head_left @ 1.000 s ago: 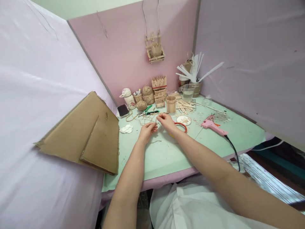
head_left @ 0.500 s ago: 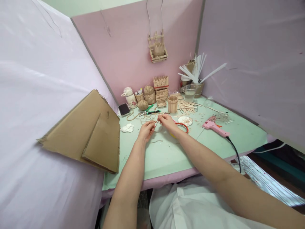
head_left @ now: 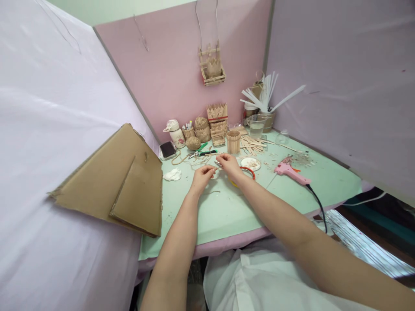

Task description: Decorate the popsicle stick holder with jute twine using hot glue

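Over the middle of the pale green table point(head_left: 227, 216), my left hand point(head_left: 203, 175) and my right hand point(head_left: 228, 163) are close together, each with pinched fingers. Something thin and small is between the fingertips, too small to make out. Just right of my right hand lies a red and yellow ring point(head_left: 251, 172), partly hidden by the hand and forearm. A short piece of twine point(head_left: 212, 191) lies below my hands. Behind them are green-and-black handled pliers point(head_left: 207, 153) and loose twine point(head_left: 177, 160).
A wooden-stick cup point(head_left: 233, 142), scattered sticks point(head_left: 253, 145) and a white lid point(head_left: 250, 163) stand behind my hands. On the right lies a pink glue gun point(head_left: 292, 172) with its black cord. Cardboard point(head_left: 129, 181) leans at the left; a phone point(head_left: 167, 149) lies at the back left.
My hands have shifted slightly; the left wrist has turned, and the fingertips have moved a little. The whole view has moved slightly.
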A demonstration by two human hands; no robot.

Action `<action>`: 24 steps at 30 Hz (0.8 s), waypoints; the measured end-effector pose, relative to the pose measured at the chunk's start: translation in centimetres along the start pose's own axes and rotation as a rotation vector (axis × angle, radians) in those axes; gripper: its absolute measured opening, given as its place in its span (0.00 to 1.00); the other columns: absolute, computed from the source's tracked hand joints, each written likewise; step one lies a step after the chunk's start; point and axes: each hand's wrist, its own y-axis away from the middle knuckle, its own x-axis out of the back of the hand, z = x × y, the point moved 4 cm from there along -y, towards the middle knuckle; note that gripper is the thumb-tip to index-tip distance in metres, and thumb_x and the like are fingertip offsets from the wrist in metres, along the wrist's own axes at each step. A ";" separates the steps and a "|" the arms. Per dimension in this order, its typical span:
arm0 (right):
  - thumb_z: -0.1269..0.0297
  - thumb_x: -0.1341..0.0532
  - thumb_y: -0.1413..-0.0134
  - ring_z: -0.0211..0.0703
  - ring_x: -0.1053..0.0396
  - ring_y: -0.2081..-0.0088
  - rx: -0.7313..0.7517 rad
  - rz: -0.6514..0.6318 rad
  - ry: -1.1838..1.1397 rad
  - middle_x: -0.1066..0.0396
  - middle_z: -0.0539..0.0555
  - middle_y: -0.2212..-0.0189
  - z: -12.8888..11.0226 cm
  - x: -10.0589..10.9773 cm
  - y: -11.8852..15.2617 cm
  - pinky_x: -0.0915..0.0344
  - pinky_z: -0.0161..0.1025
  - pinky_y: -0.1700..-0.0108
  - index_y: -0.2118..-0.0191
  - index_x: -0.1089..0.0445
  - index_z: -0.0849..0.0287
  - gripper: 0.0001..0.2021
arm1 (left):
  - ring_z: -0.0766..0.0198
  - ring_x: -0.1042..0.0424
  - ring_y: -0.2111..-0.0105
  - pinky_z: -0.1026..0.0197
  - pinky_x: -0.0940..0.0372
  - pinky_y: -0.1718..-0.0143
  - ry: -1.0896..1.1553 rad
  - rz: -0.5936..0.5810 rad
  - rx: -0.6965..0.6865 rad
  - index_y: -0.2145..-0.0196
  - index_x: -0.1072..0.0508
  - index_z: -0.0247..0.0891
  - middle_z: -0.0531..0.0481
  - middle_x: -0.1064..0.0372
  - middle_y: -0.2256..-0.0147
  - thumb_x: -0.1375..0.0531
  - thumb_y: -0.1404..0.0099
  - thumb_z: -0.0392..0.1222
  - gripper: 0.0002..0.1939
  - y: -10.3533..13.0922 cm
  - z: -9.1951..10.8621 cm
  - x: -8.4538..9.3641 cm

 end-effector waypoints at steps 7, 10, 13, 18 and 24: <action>0.60 0.44 0.50 0.41 0.37 0.68 0.109 0.037 0.276 0.34 0.53 0.69 0.1 0.2 -0.1 0.38 0.40 0.62 0.69 0.34 0.59 0.08 | 0.70 0.38 0.77 0.66 0.42 0.73 -0.067 0.109 -0.049 0.70 0.24 0.35 0.53 0.33 0.77 0.38 0.48 0.44 0.11 -0.2 0.0 0.6; 0.69 0.45 0.50 0.42 0.37 0.64 0.379 -0.013 0.435 0.36 0.56 0.60 -1.4 -0.5 0.9 0.38 0.42 0.56 0.60 0.33 0.58 0.10 | 0.69 0.37 0.76 0.65 0.41 0.71 -0.125 0.256 -0.084 0.69 0.24 0.35 0.52 0.31 0.75 0.39 0.47 0.42 0.09 -0.4 -0.2 1.6; 0.74 0.47 0.49 0.43 0.37 0.60 0.570 -0.180 0.505 0.39 0.56 0.59 -2.5 -1.6 2.1 0.39 0.42 0.54 0.61 0.32 0.57 0.11 | 0.67 0.35 0.73 0.65 0.40 0.68 -0.176 0.315 -0.113 0.70 0.23 0.36 0.51 0.29 0.73 0.39 0.46 0.41 0.07 -0.4 -0.3 2.0; 0.75 0.47 0.49 0.45 0.39 0.57 0.647 -0.255 0.618 0.40 0.55 0.60 -2.9 -2.1 2.8 0.40 0.42 0.54 0.63 0.30 0.56 0.11 | 0.65 0.33 0.71 0.64 0.40 0.66 -0.232 0.299 -0.142 0.71 0.23 0.37 0.50 0.28 0.74 0.39 0.46 0.38 0.05 -0.2 0.1 1.8; 0.72 0.46 0.48 0.44 0.39 0.60 0.654 -0.241 0.623 0.38 0.55 0.64 -2.6 -2.0 2.5 0.41 0.41 0.56 0.67 0.31 0.58 0.07 | 0.67 0.35 0.74 0.65 0.40 0.69 -0.187 0.290 -0.089 0.70 0.22 0.36 0.51 0.29 0.75 0.39 0.46 0.39 0.07 -0.3 0.0 1.8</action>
